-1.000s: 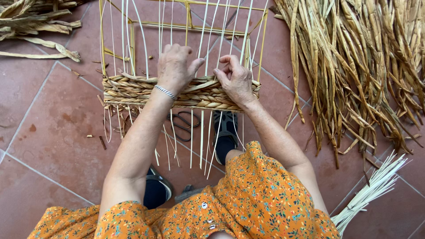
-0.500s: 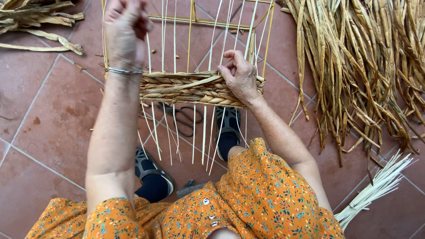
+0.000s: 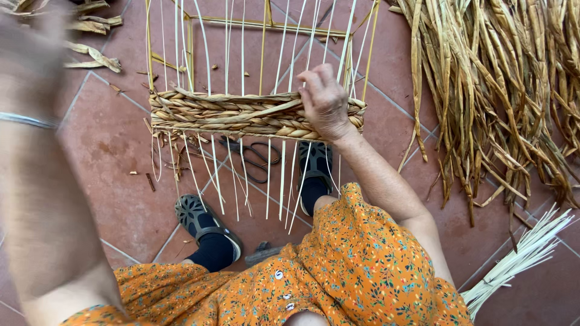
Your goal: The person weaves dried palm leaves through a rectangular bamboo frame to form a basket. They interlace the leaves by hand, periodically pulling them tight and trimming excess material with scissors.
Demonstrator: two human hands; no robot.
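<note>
The woven band (image 3: pixel 241 115) sits across the middle of a frame (image 3: pixel 266 24) of thin yellow sticks. The frame stands on the red tile floor (image 3: pixel 109 151), right in front of the person's feet. The band is made of flat dry leaves, twisted and pushed in and out between pale thin rods (image 3: pixel 241 54). The rods stick up above the band and hang down below it too.

The right hand (image 3: pixel 325 99) rests on the right end of the band. Its fingers curl over the top edge and press the weave, holding it in place. The left hand (image 3: pixel 27 36) is lifted up high at the left side. It is very blurry, so it is not clear if it is open or closed, or if it holds a leaf.

To do this part well, the right hand should keep the band pressed tight so the rows stay close and flat. The leaf should go in front of one rod and behind the next, and it should be pulled snug.

Black scissors (image 3: pixel 254 158) lie on the floor under the frame, between two dark shoes (image 3: pixel 202 218). A big pile of dry leaves (image 3: pixel 501 96) lies to the right. A bunch of pale rods (image 3: pixel 519 253) lies near the person's right side. A few leaf scraps (image 3: pixel 90 54) lie at the top left.
</note>
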